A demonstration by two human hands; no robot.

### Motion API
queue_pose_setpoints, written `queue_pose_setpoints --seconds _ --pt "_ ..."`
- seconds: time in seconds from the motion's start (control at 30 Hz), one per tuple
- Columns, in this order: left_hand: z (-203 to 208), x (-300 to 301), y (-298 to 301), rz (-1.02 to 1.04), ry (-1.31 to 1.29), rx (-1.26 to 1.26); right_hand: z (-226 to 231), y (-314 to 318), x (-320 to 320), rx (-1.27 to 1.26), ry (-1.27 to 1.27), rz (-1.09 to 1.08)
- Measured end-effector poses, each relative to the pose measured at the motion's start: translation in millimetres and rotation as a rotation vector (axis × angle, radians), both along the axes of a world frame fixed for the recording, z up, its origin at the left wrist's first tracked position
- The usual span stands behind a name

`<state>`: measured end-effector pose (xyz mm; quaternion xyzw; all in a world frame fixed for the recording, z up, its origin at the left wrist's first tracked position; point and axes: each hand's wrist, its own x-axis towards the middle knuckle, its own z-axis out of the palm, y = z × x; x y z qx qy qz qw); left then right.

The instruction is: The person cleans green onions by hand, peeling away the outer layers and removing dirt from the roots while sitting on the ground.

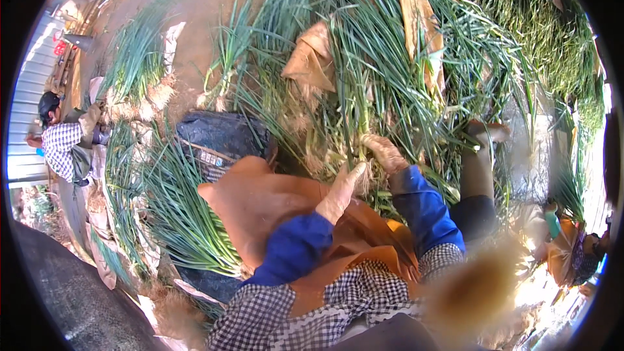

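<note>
Green onions [362,114] were held at the near edge of a heap [380,45]

Right grip [388,154]: fingers bent round the onions' pale lower stalks from the right. Left grip [342,192]: lower and to the left, thumb pointing up toward the roots [366,181]; whether it clasped them or only touched, could not tell. The held onions stood between the two, root end toward the wearer, leaves running away into the heap.

Wearer had blue sleeves [292,247] over checked cloth; an orange-brown apron [273,188] spread across the lap. Left of the apron lay a long-leaved bundle [188,208], near a dark plastic bag [224,133]. Brown wrapping sheets [312,58] lay on the heap. Far left, a co-worker [62,140] in a dark cap sat beside more onions; another person [569,253] was partly visible at the right rim.
</note>
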<state>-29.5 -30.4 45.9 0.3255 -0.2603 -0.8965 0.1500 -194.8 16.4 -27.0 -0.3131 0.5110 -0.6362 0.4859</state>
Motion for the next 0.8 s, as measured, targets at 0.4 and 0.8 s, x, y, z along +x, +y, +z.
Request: queue_pose_setpoints --seconds 0.4,0.8 --pt "-36.9 11.9 26.6 -0.172 -0.645 -0.786 27.5 -10.7 26.0 0.787 1.286 -0.070" --pt "-53.1 32.3 10.5 0.078 -0.338 -0.298 77.0 60.3 8.0 1.101 1.301 0.740"
